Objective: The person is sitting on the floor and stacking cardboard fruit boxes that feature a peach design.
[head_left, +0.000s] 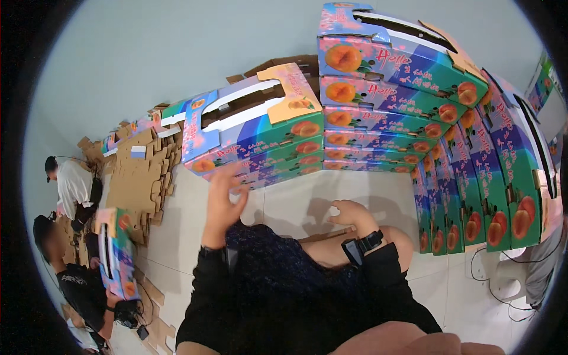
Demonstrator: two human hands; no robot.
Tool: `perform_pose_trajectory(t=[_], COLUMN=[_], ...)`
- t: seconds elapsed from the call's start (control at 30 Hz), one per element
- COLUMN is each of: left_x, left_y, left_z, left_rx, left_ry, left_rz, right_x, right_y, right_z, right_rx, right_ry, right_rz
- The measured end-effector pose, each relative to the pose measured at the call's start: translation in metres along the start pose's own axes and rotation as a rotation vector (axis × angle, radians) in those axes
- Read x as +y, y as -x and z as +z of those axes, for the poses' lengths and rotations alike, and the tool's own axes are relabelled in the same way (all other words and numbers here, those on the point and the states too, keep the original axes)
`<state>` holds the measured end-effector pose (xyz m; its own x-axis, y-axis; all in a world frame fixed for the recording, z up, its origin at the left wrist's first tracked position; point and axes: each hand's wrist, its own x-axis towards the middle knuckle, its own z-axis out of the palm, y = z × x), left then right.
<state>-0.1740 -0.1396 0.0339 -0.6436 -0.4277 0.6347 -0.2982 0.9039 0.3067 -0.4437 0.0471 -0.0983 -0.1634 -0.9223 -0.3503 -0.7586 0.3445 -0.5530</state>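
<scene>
The box (pixel 266 135) is judged light yet stiff, best lifted by its top slot (pixel 242 107); nothing is grasped by left hand (pixel 225 204) or right hand (pixel 353 214).

Smooth, glossy printed paperboard covers the stacked cartons (pixel 266 142) near the floor's wall-side edge. Toward its left edge, flattened sheets (pixel 133 177) are matt brown cardboard, rough-edged. The floor (pixel 177 242) is slightly shiny tile; the wall (pixel 195 41), smooth, matt; the dark garment (pixel 266 248), soft cloth.

Middle box stack (pixel 378 97) between left stack (pixel 260 139) and right stack (pixel 488 171), cardboard sheets (pixel 133 186) (on the floor (pixel 171 251)) far left
</scene>
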Motion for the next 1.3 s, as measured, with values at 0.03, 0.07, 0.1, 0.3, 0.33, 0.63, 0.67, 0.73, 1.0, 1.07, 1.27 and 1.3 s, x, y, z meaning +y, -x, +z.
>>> perform_pose_trajectory(t=[0.03, 0.07, 0.1, 0.3, 0.33, 0.63, 0.67, 0.73, 1.0, 1.07, 1.27, 1.3], left_x=[0.0, 0.0, 0.0, -0.082, -0.094, -0.077, -0.055, -0.025, -0.1, -0.138, -0.236, -0.227], left_y=[-0.021, -0.044, -0.069, -0.107, -0.104, -0.093, -0.091, -0.052, 0.175, 0.22, 0.414, 0.375], left_z=[0.001, 0.002, -0.002, 0.041, 0.054, 0.037, 0.024, 0.024, -0.057, -0.062, -0.113, -0.063], left_rx=[0.067, 0.135, 0.191, 0.154, -0.042, 0.381, 0.494, 0.531, -0.091, -0.372, -0.547, -0.525], left_ry=[-0.052, -0.102, -0.121, -0.489, -0.571, -0.31, -0.221, -0.186, -0.573, -0.665, -1.09, -0.895], left_rz=[0.01, 0.021, 0.066, -0.208, -0.416, -0.081, -0.025, -0.094, -0.832, -1.16, -1.107, -1.205], right_x=[-0.005, -0.01, -0.016, -0.02, -0.02, 0.013, 0.018, 0.025, 0.012, 0.013, -0.008, 0.023], right_y=[0.003, 0.007, 0.011, 0.004, 0.008, -0.014, -0.014, -0.011, -0.003, -0.013, -0.024, -0.015], right_z=[-0.009, -0.019, -0.024, -0.003, -0.006, 0.028, 0.028, 0.023, 0.023, 0.018, 0.037, 0.035], right_rx=[0.002, -0.05, -0.1, -0.085, -0.083, -0.04, -0.058, -0.067, -0.125, -0.148, -0.161, -0.147], right_ry=[-0.004, -0.017, -0.033, -0.036, -0.027, -0.027, -0.026, -0.017, -0.015, 0.023, 0.049, 0.095], right_rz=[0.009, -0.003, -0.025, 0.028, 0.033, -0.185, -0.133, -0.067, 0.035, 0.061, 0.015, 0.083])
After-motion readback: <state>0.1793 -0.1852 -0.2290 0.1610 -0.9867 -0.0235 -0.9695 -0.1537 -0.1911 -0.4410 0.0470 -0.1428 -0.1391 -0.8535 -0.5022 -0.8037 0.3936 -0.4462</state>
